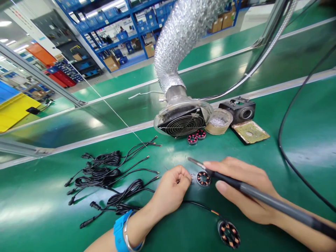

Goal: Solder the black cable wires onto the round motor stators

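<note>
My right hand (243, 187) is closed round a soldering iron (262, 197) whose tip points left, above a small round stator with copper coils (203, 179) on the green bench. My left hand (172, 187), with a blue wristband, is pinched shut just left of that stator, on something thin that I cannot make out. A black cable runs from under my left hand to a second, larger stator (229, 234) near the front edge.
Several coiled black cables (110, 175) lie at the left. A fume fan on a silver duct (181, 119) stands behind, with two red stators (196, 137), a tin of wire wool (219, 121), a sponge tray (250, 132) and a black cable (286, 154) at right.
</note>
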Motion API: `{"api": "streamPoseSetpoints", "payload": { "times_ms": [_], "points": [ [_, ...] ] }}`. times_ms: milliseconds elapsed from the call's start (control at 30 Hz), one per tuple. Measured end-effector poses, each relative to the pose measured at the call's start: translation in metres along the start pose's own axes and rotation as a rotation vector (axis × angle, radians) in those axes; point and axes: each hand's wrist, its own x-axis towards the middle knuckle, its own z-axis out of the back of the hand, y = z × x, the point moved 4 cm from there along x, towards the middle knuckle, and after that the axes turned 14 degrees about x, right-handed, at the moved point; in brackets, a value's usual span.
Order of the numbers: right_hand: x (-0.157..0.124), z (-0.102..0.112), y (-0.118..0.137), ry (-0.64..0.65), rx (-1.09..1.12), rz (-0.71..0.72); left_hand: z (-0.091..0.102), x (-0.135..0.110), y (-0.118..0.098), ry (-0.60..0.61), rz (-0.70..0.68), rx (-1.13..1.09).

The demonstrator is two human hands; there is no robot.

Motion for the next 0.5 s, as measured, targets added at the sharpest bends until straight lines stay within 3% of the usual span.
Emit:
{"api": "streamPoseSetpoints", "payload": {
  "times_ms": [167, 500],
  "points": [
    [-0.0067, 0.0113, 0.0025, -0.033, 0.112, -0.049, 0.0002, 0.0, 0.0, 0.007, 0.023, 0.013],
    [-0.0048, 0.0081, 0.0029, -0.039, 0.158, -0.055, -0.0011, 0.0001, 0.0006, 0.018, 0.017, 0.014]
  ]
}}
